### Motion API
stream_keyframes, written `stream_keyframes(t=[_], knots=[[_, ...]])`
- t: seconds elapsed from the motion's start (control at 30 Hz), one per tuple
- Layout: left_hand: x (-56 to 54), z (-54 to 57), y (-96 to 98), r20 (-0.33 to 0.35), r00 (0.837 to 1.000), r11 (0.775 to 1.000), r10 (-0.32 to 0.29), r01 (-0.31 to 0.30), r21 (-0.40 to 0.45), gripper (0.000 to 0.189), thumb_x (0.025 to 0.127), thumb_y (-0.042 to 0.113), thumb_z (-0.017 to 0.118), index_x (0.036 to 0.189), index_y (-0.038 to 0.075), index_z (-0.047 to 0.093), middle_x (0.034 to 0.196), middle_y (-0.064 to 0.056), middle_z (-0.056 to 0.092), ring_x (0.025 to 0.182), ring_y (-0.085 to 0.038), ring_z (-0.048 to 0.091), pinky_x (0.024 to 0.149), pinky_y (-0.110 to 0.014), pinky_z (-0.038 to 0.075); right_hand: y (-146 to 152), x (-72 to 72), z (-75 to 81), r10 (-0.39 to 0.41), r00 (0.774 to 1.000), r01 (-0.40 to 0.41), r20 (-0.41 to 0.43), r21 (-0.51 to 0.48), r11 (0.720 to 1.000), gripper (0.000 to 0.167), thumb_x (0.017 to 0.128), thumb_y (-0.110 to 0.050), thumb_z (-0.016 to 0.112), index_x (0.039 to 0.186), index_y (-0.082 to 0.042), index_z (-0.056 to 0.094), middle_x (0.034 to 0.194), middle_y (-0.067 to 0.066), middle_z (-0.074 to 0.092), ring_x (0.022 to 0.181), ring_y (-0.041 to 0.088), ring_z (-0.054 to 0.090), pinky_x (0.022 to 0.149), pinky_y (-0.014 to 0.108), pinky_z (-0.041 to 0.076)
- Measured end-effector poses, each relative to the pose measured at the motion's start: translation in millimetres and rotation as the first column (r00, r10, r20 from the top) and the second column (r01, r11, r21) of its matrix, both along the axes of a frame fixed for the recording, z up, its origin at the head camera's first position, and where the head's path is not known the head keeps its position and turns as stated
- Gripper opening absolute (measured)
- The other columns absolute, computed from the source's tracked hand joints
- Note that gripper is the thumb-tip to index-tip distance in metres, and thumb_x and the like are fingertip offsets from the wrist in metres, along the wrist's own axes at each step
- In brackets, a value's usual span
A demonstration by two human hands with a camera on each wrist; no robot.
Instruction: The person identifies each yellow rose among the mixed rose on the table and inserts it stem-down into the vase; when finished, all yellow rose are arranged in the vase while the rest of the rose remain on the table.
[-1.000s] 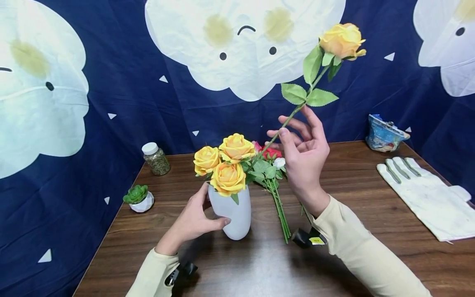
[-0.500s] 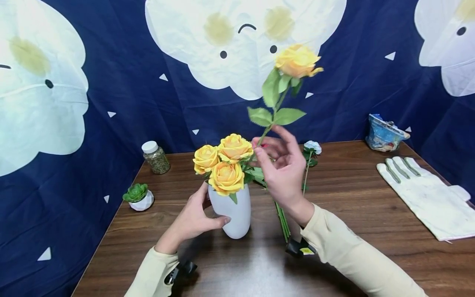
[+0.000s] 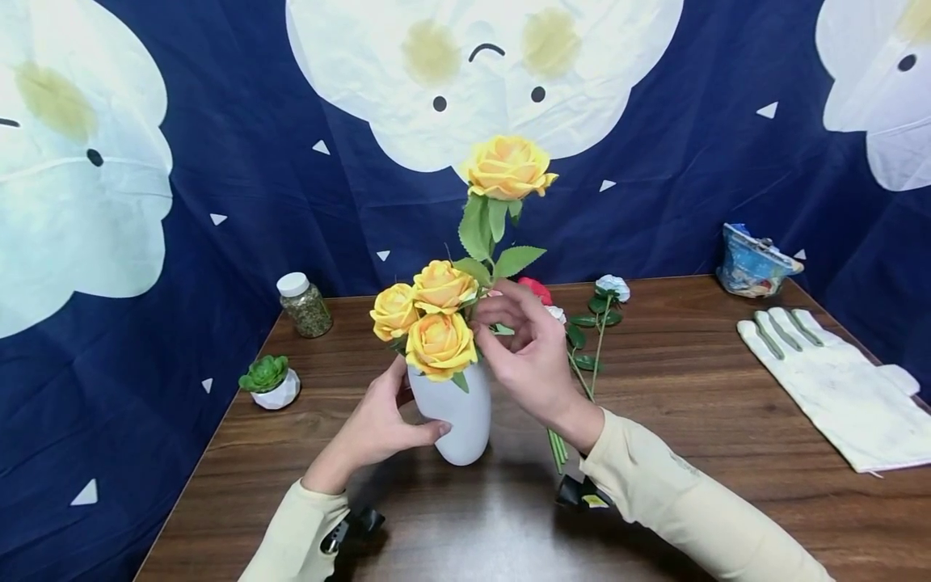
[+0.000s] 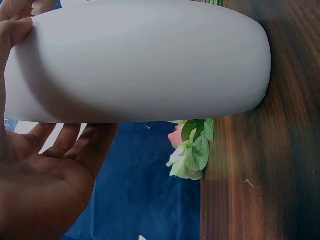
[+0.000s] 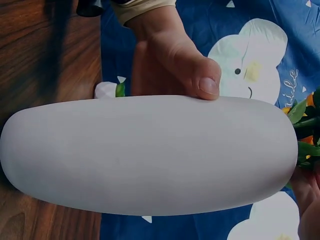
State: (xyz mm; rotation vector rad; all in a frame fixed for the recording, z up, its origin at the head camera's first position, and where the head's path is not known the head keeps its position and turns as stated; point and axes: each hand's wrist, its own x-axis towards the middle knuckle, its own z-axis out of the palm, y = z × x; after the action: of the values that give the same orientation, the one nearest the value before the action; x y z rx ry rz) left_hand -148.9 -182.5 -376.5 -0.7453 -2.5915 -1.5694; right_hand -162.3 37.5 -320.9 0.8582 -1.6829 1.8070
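A white vase (image 3: 460, 416) stands on the brown table with several yellow roses (image 3: 440, 343) in its mouth. My left hand (image 3: 380, 424) grips the vase from the left, thumb across its front; the left wrist view shows the fingers curled behind the vase wall (image 4: 150, 60). Another long-stemmed yellow rose (image 3: 509, 168) rises above the others, its stem pinched by my right hand (image 3: 534, 356) at the right of the vase's rim. The stem's lower end is hidden behind the roses and the hand. In the right wrist view, green leaves (image 5: 300, 112) show at the vase's mouth.
Behind my right hand lie a red rose (image 3: 537, 289), a white-blue rose (image 3: 612, 288) and green stems (image 3: 557, 449). A lidded jar (image 3: 305, 305) and a potted succulent (image 3: 275, 384) stand at left. White gloves (image 3: 829, 388) and a blue container (image 3: 756, 263) are at right.
My right hand has brought the long-stemmed rose left and down to the vase's mouth, and the rose has turned more upright. The left hand has stayed on the vase.
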Motion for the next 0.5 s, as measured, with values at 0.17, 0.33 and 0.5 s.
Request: stream_keyframes(t=[0.17, 0.33, 0.5], knots=[[0.7, -1.5, -0.5, 0.002, 1.0, 1.0, -0.002, 0.002, 0.006, 0.082, 0.077, 0.018, 0.085, 0.145, 0.003, 0.043, 0.131, -0.014, 0.064, 0.119, -0.028, 0.064, 0.1, -0.043, 0.054, 0, 1.4, 0.6, -0.009, 0.999, 0.007, 0.05, 0.036, 0.999, 0.039, 0.083, 0.022, 0.062, 0.122, 0.018, 0.056, 0.102, 0.033, 0.068, 0.091, 0.001, 0.068, 0.077, 0.021, 0.06], [0.7, -1.1, -1.1, 0.008, 1.0, 1.0, -0.016, 0.016, 0.019, 0.084, 0.077, 0.017, 0.084, 0.148, 0.005, 0.041, 0.133, -0.014, 0.062, 0.12, -0.028, 0.063, 0.101, -0.05, 0.053, 4, 2.0, -0.2, -0.014, 0.999, 0.011, 0.045, 0.078, 0.997, 0.023, 0.086, 0.018, 0.064, 0.109, 0.016, 0.067, 0.095, 0.028, 0.071, 0.085, 0.004, 0.068, 0.075, 0.02, 0.058], [-0.7, -0.8, -0.8, 0.01, 1.0, 0.999, -0.022, 0.022, 0.025, 0.084, 0.077, 0.019, 0.084, 0.147, 0.004, 0.041, 0.135, -0.014, 0.061, 0.121, -0.029, 0.063, 0.101, -0.052, 0.053, 15, 3.9, -7.2, -0.065, 0.996, 0.05, 0.064, 0.22, 0.974, 0.016, 0.091, 0.009, 0.064, 0.103, 0.008, 0.075, 0.096, 0.018, 0.074, 0.086, 0.016, 0.069, 0.08, 0.028, 0.06]])
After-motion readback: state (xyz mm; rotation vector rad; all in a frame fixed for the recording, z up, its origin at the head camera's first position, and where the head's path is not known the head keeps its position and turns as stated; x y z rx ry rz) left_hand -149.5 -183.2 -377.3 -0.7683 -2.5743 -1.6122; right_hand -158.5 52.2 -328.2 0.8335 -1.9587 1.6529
